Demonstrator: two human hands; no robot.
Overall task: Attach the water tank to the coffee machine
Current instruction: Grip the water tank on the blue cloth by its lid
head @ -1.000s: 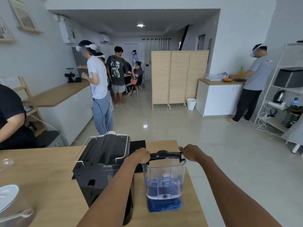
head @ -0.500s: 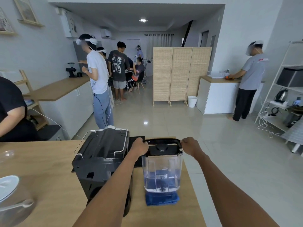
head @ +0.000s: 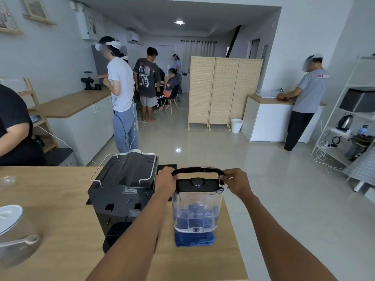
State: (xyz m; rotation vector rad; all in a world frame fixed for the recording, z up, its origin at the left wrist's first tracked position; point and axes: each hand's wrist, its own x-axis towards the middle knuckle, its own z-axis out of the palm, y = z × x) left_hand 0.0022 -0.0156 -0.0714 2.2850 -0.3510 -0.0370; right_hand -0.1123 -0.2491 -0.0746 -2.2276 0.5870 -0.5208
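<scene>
Left hand, right hand: both clamped on water tank handle ends. Tank upright, just right of coffee machine; left hand nearer machine.

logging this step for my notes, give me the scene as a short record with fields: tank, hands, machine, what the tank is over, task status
tank: clear water tank with black lid and raised black handle, upright
hands: left hand and right hand gripping the handle ends
machine: black coffee machine on the wooden table, left of the tank
under tank: folded blue cloth; contact unclear
task status: tank not yet attached
</scene>
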